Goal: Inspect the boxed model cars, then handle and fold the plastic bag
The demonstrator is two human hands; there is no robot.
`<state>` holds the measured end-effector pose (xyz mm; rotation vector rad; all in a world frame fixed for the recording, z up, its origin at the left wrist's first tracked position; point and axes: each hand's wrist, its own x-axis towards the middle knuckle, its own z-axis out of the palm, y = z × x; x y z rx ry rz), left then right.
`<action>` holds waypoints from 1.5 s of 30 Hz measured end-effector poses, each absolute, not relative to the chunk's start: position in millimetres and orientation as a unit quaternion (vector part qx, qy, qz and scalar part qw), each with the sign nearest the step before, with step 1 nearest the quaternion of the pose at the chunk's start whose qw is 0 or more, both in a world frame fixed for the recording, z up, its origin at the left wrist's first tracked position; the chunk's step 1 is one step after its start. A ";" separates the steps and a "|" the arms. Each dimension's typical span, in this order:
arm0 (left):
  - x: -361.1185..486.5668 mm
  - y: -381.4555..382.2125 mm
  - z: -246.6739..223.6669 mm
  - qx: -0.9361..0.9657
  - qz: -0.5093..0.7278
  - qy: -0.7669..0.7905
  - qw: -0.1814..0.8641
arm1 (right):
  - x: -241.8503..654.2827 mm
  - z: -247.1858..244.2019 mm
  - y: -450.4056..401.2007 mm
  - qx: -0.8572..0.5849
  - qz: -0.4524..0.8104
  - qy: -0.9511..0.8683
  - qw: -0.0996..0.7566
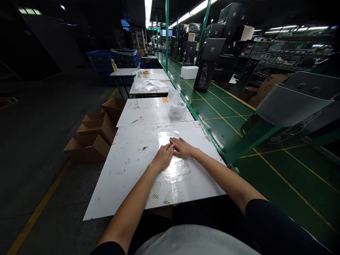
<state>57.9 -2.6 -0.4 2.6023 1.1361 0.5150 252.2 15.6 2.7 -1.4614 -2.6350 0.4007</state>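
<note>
A clear plastic bag (175,170) lies flat on the white tabletop (127,170) in front of me, shiny under the lights. Across its middle, my right hand (182,147) rests with the fingers stretched out and slightly apart, pressing on the film. My left hand (164,156) is beside it on the bag, its fingers bent and close together, the tips meeting those of the right hand. The bag's part under both hands is hidden. Clear tape (174,193) is stuck to the table near its front edge.
Further along the tables are a wrapped white roll (177,110) and crumpled plastic film (148,84). Open cardboard boxes (89,145) stand on the floor at left. To the right are a green conveyor line (215,113), black boxes (204,74) and a grey bin (289,102).
</note>
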 end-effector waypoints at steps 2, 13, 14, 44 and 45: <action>59.2 -4.0 -1.4 0.899 0.159 0.391 0.118 | 258.3 11.3 2.1 -0.486 0.121 -0.862 0.081; 62.2 3.9 28.6 0.898 0.024 0.401 0.181 | 273.9 30.2 -98.3 -0.496 0.192 -0.831 0.163; 62.5 6.2 32.3 0.897 0.012 0.400 0.190 | 270.7 27.6 -98.3 -0.535 0.183 -0.807 0.170; 73.6 20.9 35.0 0.904 -0.064 0.382 0.179 | 255.3 22.3 -100.1 -0.459 0.029 -0.844 0.277; 73.9 20.8 35.4 0.905 -0.068 0.382 0.176 | 258.5 21.8 -103.7 -0.435 0.020 -0.861 0.262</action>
